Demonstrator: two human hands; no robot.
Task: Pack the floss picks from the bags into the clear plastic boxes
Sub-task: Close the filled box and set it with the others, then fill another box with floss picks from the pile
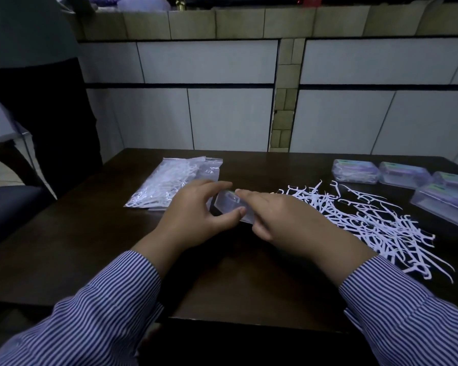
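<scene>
Centrally, both hands on one clear plastic box (232, 208), tilted, at mid-frame over the dark wooden table (222, 286). Left hand (196, 215): fingers curled over the box's far left end, thumb pressed on its near edge, so gripping it. Right hand (280, 220): fingers stretched over the box's top and right end, index tip touching the far edge close to the left fingertips, thumb tucked under the near side; holding the box too. Cannot tell whether the lid is shut or what lies inside.

Left of the hands, toward mid-left of the frame: clear bags of white floss picks (175, 183), lying flat, partly hidden behind the left hand. Right of the hands: loose heap of white floss picks (368, 223) spread on the tabletop, reaching toward the lower right. Beyond that heap, at the right edge: four more clear plastic boxes with coloured labels (402, 173), close together, lids down; picks visible in the leftmost one.

Striped blue-and-white sleeves (103, 307) on both forearms at the bottom. Tiled wall (209, 107) across the upper half, dark chair (16, 202) at the left edge.
</scene>
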